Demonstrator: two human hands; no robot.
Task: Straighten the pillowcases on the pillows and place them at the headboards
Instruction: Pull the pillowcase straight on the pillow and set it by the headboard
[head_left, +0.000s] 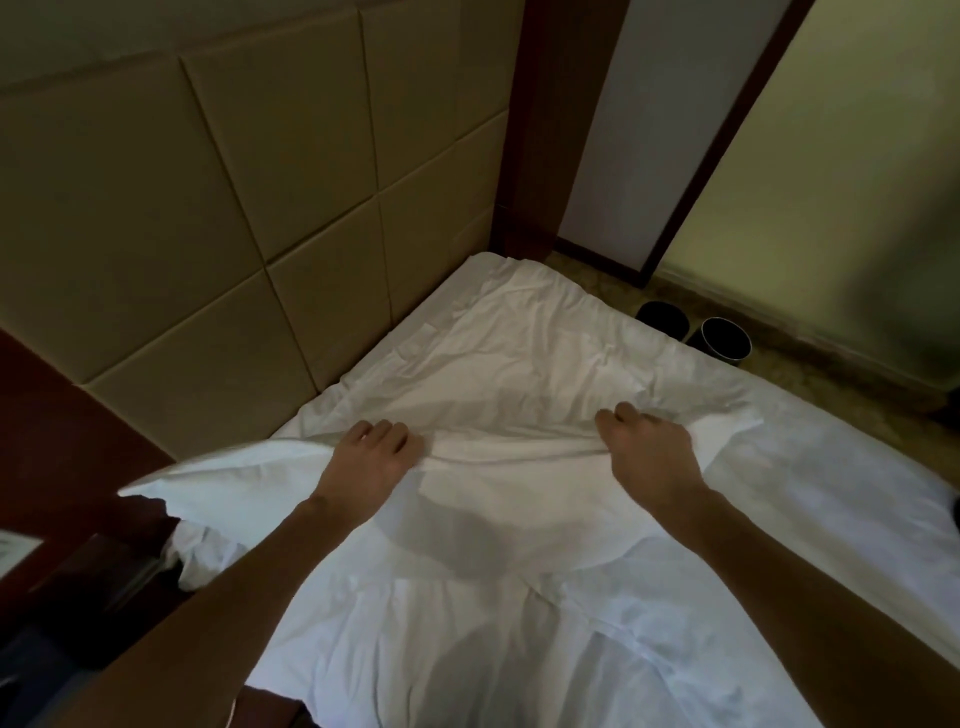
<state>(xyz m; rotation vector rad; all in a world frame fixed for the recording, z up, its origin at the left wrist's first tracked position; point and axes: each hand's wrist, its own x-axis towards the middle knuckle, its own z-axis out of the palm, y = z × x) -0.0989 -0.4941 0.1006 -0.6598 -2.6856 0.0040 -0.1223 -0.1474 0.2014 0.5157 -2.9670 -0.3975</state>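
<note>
Bed (810, 467): both hands, left hand (363, 462), right hand (649, 452), clenched gripping pillowcase (509, 499) edge.

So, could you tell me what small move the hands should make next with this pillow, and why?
Probably pull the two hands apart along the edge. The left hand and right hand both grip the far edge of the pillowcase, which is creased between them, and the pillow is not yet against the headboard.

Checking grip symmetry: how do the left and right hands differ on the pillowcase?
The left hand lies flatter, fingers spread over the pillowcase; the right hand is curled into a fist. The left is nearer the headboard, the right nearer the bed's open side. Both grip the same fabric ridge.
</note>
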